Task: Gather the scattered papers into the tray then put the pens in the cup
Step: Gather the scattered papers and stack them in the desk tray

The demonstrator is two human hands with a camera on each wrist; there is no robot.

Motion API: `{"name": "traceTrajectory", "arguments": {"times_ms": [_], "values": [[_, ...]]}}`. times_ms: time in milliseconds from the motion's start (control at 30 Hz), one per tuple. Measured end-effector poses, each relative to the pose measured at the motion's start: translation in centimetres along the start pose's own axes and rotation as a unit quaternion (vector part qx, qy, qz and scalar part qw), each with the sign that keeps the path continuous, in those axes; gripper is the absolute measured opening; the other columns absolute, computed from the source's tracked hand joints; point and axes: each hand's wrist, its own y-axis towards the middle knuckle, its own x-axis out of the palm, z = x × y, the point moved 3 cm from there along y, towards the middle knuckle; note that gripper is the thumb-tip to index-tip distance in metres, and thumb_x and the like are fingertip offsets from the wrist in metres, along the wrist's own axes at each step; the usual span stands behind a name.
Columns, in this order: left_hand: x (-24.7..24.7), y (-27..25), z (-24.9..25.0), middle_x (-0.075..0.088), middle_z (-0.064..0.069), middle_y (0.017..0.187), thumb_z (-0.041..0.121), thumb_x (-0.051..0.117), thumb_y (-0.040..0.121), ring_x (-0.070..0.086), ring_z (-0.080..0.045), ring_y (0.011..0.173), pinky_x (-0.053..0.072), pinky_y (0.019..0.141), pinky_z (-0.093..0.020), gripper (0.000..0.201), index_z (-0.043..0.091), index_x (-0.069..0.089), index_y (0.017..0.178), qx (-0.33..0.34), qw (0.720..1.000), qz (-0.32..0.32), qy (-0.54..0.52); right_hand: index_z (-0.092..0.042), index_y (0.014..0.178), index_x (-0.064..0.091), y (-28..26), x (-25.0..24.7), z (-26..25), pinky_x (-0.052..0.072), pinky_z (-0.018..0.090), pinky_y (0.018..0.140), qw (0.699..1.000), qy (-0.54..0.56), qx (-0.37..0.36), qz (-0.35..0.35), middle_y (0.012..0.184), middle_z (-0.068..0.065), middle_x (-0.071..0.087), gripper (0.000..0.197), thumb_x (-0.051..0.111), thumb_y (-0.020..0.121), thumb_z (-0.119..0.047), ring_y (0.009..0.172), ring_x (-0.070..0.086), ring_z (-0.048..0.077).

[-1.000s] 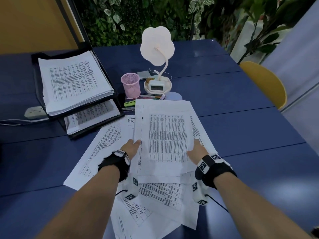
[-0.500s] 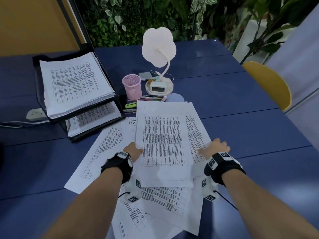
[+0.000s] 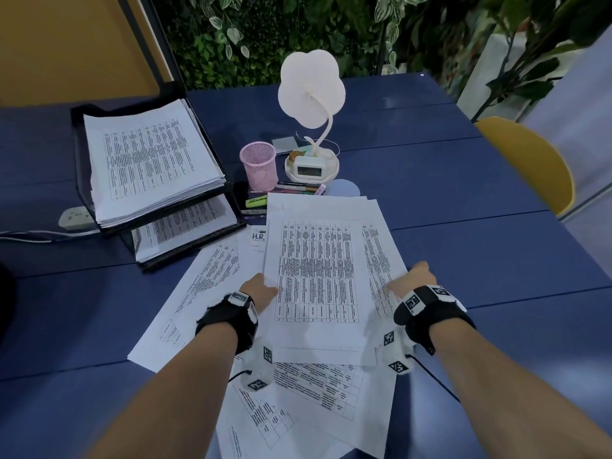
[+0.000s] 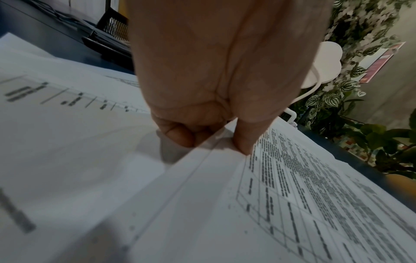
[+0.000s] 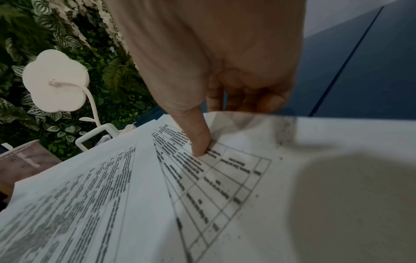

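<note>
A small stack of printed papers [image 3: 318, 276] lies over other scattered sheets [image 3: 202, 293] on the blue table. My left hand [image 3: 260, 291] pinches the stack's left edge, thumb on top and fingers underneath [image 4: 178, 137]. My right hand [image 3: 414, 278] pinches the right edge, its thumb [image 5: 200, 142] pressing on the print and its fingers curled below. The black two-tier tray [image 3: 79, 154], full of papers, stands at the back left. The pink mesh cup [image 3: 259, 165] is behind the stack, with pens [image 3: 294, 187] and a green highlighter [image 3: 256, 201] lying beside it.
A white flower-shaped lamp [image 3: 311, 91] with a small clock base stands behind the cup. A power strip [image 3: 74, 217] and its cable lie left of the tray. A yellow chair [image 3: 530, 160] is at the table's right edge. More sheets [image 3: 331, 392] lie near me.
My right hand slid rightward from the top of the stack to its right edge and took hold there. The left hand stayed at the left edge.
</note>
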Motion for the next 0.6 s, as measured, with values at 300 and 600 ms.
{"name": "traceTrajectory", "arguments": {"times_ms": [300,600], "values": [[0.0,-0.2,0.0,0.04,-0.019,0.141,0.033,0.043,0.099,0.045,-0.033,0.124,0.04,0.096,-0.036,0.055,0.002,0.026,0.142,-0.008,1.0,0.004,-0.008,-0.007,0.115,0.054,-1.0,0.6,-0.4,0.032,0.021,0.049,0.996,0.037,-0.081,-0.011,0.103,0.013,0.059,0.033,0.04,0.086,0.001,0.078,0.052,0.027],[0.4,-0.9,1.1,0.044,-0.023,0.137,0.024,0.042,0.1,0.051,-0.036,0.117,0.041,0.087,-0.033,0.057,0.004,0.014,0.145,-0.016,0.997,0.035,-0.061,0.006,0.131,0.044,-4.2,0.6,-1.9,0.037,0.03,0.096,0.983,-0.026,-0.103,-0.148,0.114,0.01,0.05,0.036,0.033,0.099,-0.004,0.121,0.048,0.029]]}}
